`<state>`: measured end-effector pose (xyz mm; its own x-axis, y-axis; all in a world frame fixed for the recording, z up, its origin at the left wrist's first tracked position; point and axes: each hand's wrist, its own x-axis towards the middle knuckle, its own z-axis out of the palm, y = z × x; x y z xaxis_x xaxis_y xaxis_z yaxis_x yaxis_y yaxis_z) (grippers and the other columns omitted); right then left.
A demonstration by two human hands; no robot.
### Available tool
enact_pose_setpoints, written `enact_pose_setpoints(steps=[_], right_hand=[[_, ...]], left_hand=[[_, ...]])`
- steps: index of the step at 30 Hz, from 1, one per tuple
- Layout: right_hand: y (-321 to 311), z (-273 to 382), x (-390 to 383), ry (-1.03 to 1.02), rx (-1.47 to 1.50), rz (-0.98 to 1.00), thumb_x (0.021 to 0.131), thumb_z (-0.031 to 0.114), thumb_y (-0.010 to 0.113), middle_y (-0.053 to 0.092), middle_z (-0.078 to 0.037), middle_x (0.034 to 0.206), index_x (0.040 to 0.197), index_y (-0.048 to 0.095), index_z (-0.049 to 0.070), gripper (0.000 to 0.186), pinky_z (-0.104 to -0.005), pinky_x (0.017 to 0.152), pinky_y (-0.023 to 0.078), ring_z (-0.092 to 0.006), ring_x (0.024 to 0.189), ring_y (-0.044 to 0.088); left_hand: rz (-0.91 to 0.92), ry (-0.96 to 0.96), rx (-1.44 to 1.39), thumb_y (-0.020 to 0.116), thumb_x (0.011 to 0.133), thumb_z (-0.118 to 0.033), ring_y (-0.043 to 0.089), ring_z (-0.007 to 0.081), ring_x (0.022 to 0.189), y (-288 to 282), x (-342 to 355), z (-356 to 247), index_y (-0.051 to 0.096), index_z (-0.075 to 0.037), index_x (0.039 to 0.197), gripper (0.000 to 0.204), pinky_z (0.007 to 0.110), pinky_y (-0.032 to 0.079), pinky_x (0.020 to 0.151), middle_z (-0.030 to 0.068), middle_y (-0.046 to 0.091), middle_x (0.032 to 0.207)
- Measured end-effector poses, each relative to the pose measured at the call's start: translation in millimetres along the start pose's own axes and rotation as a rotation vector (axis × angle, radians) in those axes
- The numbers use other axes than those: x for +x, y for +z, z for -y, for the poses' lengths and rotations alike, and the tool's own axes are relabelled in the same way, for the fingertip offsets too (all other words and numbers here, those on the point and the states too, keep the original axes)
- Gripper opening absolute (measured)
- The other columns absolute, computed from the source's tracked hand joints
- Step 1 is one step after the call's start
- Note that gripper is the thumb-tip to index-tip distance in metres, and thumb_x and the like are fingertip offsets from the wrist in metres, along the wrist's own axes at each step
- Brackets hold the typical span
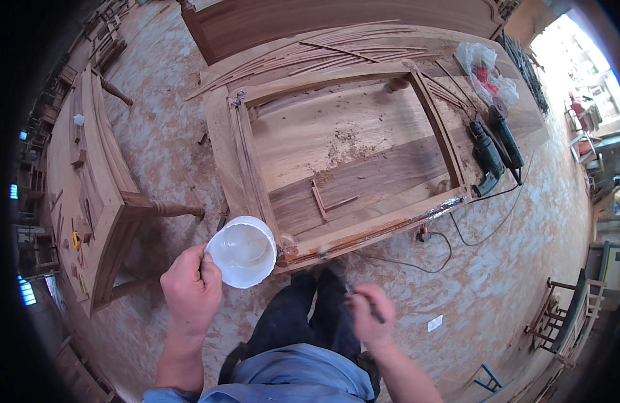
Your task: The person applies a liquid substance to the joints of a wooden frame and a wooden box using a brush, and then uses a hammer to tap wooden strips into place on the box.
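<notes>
White plastic catches the eye first: a small round tub [242, 251] with a pale, glossy liquid inside, gripped at its left rim by the left hand [191, 290], whose fingers are closed on the edge and tip the opening up toward the camera. The tub sits just off the near left corner of a wooden frame [239, 151] that lies flat on a workbench [337, 144]. The near rail [384, 225] of that frame looks wet and shiny along its top. The right hand [369, 314] is lower and to the right, above the dusty floor and a little short of the rail; it is blurred, its fingers curled around a thin dark stick-like tool [375, 313], though what kind cannot be told. Inside the frame, two short wood strips [326, 201] lie on the bench boards among shavings. On the right end of the bench rest two dark green power drills [494, 151], with a clear plastic bag [486, 77] just beyond them. Thin wood slats [323, 54] are heaped along the far side. To the left stands a long wooden bench piece with turned legs [98, 188].
</notes>
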<state>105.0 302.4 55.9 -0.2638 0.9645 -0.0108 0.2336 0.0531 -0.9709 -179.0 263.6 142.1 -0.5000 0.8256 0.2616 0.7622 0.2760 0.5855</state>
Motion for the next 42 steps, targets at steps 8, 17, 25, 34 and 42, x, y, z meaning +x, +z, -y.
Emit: enact_pose_setpoints(steps=[8,17,25,34,42], right_hand=[[17,6,-12,0.303,0.291,0.139,0.089,-0.003,0.061,0.066,-0.011,0.086,0.098,0.064,-0.005,0.009,-0.0254,0.063,0.053,-0.0146,0.071,0.066],[-96,-28,27,0.322,0.194,-0.419,0.097,0.005,0.053,0.068,-0.01,0.082,0.105,0.062,-0.001,0.013,-0.0242,0.056,0.051,-0.0126,0.066,0.063],[-100,-22,26,0.222,0.055,-0.418,0.095,0.004,0.058,0.065,-0.006,0.081,0.1,0.065,-0.002,0.01,-0.0232,0.059,0.05,-0.0109,0.068,0.062],[-89,-16,24,0.413,0.231,-0.207,0.097,0.007,0.054,0.069,-0.009,0.085,0.104,0.064,-0.002,0.015,-0.0232,0.059,0.051,-0.0126,0.07,0.065],[-248,-50,114,0.324,0.124,-0.56,0.098,0.014,0.058,0.068,-0.007,0.081,0.103,0.065,0.002,0.015,-0.022,0.053,0.047,-0.0105,0.065,0.064]], left_hand=[[0.01,0.001,0.0,0.06,0.082,0.006,0.066,0.0311,0.067,0,2,-1,0.065,0.004,0.092,0.012,0.036,0.052,0.061,0.0179,0.065,0.076],[0.061,0.012,0.007,0.059,0.083,0.006,0.066,0.0303,0.068,6,6,-4,0.064,0.004,0.093,0.012,0.036,0.051,0.063,0.0174,0.066,0.078],[0.069,0.054,-0.012,0.058,0.083,0.005,0.065,0.0318,0.068,17,13,-15,0.064,0.004,0.093,0.012,0.037,0.051,0.063,0.019,0.065,0.077],[0.139,0.12,-0.065,0.059,0.081,0.004,0.065,0.0372,0.07,48,20,-50,0.064,0.004,0.091,0.011,0.041,0.052,0.063,0.0208,0.064,0.077],[0.153,0.152,-0.114,0.061,0.081,0.002,0.065,0.0377,0.067,106,34,-116,0.065,0.003,0.092,0.012,0.042,0.053,0.061,0.0205,0.065,0.076]])
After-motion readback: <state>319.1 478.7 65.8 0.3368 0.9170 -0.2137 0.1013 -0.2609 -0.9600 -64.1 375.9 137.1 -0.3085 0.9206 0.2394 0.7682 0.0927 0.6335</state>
